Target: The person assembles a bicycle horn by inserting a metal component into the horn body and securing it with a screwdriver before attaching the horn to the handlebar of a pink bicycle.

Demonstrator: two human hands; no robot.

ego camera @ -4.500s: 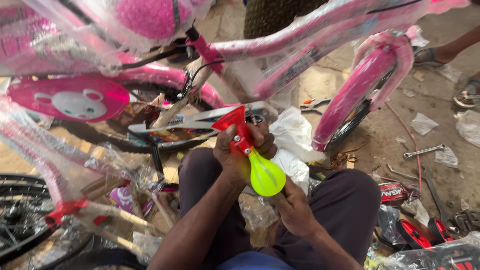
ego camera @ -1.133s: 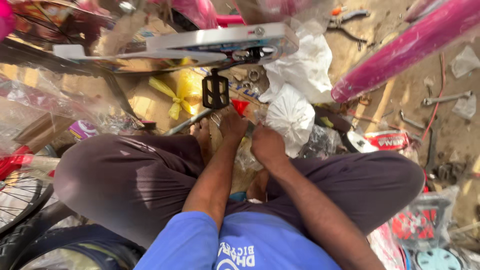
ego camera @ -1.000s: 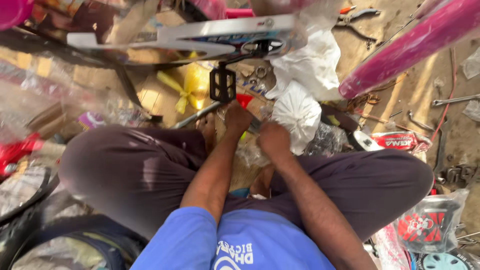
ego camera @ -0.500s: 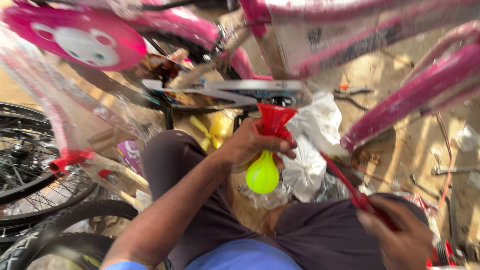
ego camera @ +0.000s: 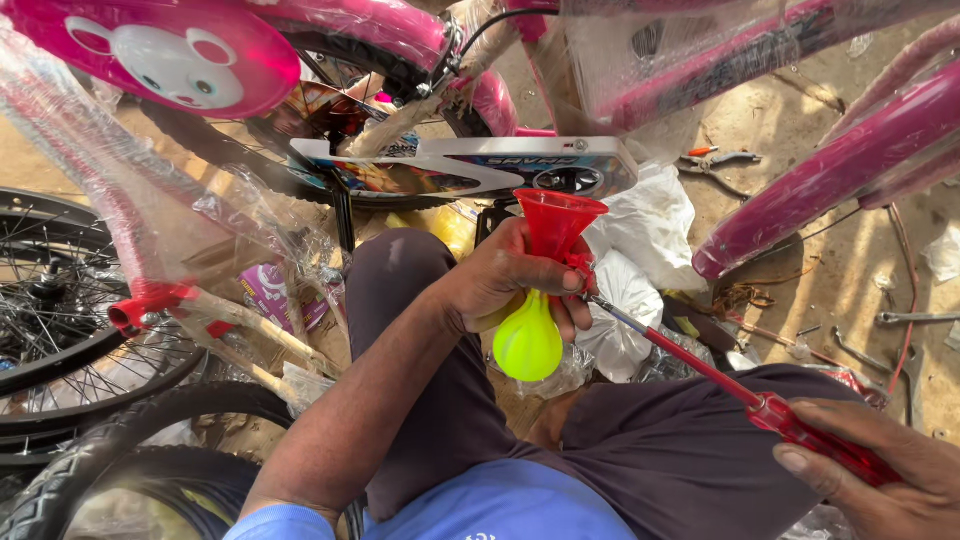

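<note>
At frame centre, the left hand [ego camera: 500, 285] fingers wrap a red-and-yellow bicycle horn [ego camera: 540, 290]; lower right, the right hand [ego camera: 880, 480] fingers grip a red-handled screwdriver [ego camera: 740, 395] touching it.

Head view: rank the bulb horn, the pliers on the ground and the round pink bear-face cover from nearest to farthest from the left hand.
1. Bulb horn: held in the left hand, centre.
2. Pliers: on the ground, upper right.
3. Bear-face cover: top left corner, farthest.
</note>
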